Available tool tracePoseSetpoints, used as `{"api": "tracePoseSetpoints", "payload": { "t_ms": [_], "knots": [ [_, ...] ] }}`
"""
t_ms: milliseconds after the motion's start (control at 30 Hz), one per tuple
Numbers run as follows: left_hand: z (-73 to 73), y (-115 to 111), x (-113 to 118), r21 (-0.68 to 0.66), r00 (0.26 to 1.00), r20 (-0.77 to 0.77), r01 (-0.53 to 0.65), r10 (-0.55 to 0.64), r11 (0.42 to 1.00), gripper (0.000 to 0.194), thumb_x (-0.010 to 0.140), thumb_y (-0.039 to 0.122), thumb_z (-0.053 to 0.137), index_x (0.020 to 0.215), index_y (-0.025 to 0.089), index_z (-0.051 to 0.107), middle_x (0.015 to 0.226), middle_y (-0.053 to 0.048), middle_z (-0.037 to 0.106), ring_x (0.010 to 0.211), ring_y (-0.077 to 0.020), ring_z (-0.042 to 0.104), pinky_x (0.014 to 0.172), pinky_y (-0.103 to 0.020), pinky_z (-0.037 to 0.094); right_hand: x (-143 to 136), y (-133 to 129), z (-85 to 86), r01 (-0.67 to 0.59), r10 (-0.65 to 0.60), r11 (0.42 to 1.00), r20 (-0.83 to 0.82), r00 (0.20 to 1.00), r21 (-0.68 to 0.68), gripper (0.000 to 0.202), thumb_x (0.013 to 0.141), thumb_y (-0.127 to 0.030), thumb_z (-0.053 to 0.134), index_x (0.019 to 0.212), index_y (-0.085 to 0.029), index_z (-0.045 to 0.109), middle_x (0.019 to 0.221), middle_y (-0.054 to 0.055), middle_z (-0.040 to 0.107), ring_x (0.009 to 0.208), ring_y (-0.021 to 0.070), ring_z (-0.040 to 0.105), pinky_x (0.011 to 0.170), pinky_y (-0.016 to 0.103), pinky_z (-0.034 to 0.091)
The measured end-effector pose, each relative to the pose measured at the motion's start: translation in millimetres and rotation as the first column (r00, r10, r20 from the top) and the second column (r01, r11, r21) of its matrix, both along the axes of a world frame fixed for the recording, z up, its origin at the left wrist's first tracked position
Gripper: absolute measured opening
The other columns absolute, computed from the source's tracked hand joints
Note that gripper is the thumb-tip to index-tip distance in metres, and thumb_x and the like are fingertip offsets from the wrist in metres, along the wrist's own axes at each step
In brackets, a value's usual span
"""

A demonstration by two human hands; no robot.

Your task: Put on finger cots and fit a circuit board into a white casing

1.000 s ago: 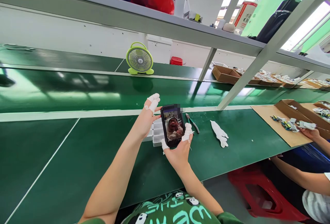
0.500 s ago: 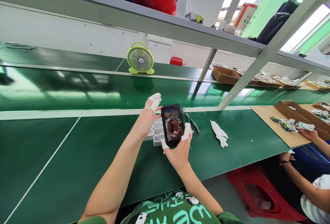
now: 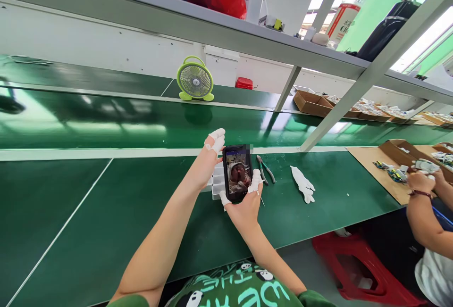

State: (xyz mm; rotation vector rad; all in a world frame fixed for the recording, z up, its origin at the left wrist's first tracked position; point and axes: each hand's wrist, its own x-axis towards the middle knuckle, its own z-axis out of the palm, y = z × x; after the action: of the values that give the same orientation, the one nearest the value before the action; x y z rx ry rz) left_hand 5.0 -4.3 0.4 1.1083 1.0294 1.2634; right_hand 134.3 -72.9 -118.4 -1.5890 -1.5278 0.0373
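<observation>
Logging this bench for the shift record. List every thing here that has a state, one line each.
phone: screen lit, upright, in the grip of the right hand
left hand: open, touching the phone's left edge
green fan: upright; running or not, cannot tell
pliers: lying on the bench, handles apart
white glove: lying flat, unworn
cardboard box: open

The phone (image 3: pixel 237 173) hides most of the white compartment tray (image 3: pixel 216 182) behind it. A blurred patch sits at the phone's top right corner. The co-worker (image 3: pixel 430 231) is cut off by the right edge.
</observation>
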Motion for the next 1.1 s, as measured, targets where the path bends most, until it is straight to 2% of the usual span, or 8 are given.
{"api": "tracePoseSetpoints", "payload": {
  "t_ms": [233, 533, 900, 1100],
  "knots": [
    [-4.5, 2.1, 1.9, -0.014, 0.997, -0.057, 0.049, -0.05, 0.999, 0.05, 0.096, 0.052, 0.051, 0.143, 0.035, 0.048, 0.167, -0.001, 0.03, 0.151, -0.032, 0.032, 0.121, -0.06, 0.033, 0.8, -2.1, -5.0, 0.008, -0.008, 1.0, 0.018, 1.0, -0.004, 0.111, 0.076, -0.043, 0.075, 0.159, -0.007, 0.011, 0.15, 0.028, 0.044, 0.144, 0.0397, 0.039, 0.109, 0.056, 0.048],
    [-5.1, 1.6, 2.2, -0.016, 0.998, -0.052, 0.046, -0.047, 0.999, 0.05, 0.095, 0.052, 0.053, 0.142, 0.035, 0.048, 0.166, -0.002, 0.032, 0.151, -0.0312, 0.033, 0.12, -0.058, 0.035, 1.2, -3.1, -6.1, 0.008, -0.008, 1.0, 0.058, 0.998, 0.0, 0.116, 0.077, -0.045, 0.074, 0.161, -0.01, 0.002, 0.154, 0.028, 0.037, 0.145, 0.0405, 0.038, 0.109, 0.058, 0.046],
    [-8.5, 3.3, 0.9, 0.008, 0.997, -0.047, 0.058, -0.057, 0.998, 0.049, 0.096, 0.053, 0.053, 0.142, 0.036, 0.048, 0.167, 0.0, 0.03, 0.151, -0.0316, 0.034, 0.12, -0.058, 0.035, 1.1, -2.1, -4.0, -0.002, 0.0, 1.0, 0.06, 0.998, 0.023, 0.112, 0.076, -0.041, 0.075, 0.16, -0.008, 0.008, 0.151, 0.029, 0.038, 0.142, 0.0398, 0.042, 0.11, 0.058, 0.047],
    [-8.7, 2.4, 1.2, 0.017, 0.997, -0.052, 0.058, -0.057, 0.998, 0.048, 0.097, 0.052, 0.052, 0.142, 0.036, 0.049, 0.166, 0.0, 0.031, 0.15, -0.0317, 0.034, 0.12, -0.058, 0.035, 1.4, -3.4, -4.4, -0.009, 0.007, 1.0, 0.046, 0.999, 0.026, 0.113, 0.076, -0.04, 0.075, 0.16, -0.01, 0.006, 0.151, 0.028, 0.037, 0.144, 0.0397, 0.041, 0.109, 0.057, 0.048]
  ]
}}
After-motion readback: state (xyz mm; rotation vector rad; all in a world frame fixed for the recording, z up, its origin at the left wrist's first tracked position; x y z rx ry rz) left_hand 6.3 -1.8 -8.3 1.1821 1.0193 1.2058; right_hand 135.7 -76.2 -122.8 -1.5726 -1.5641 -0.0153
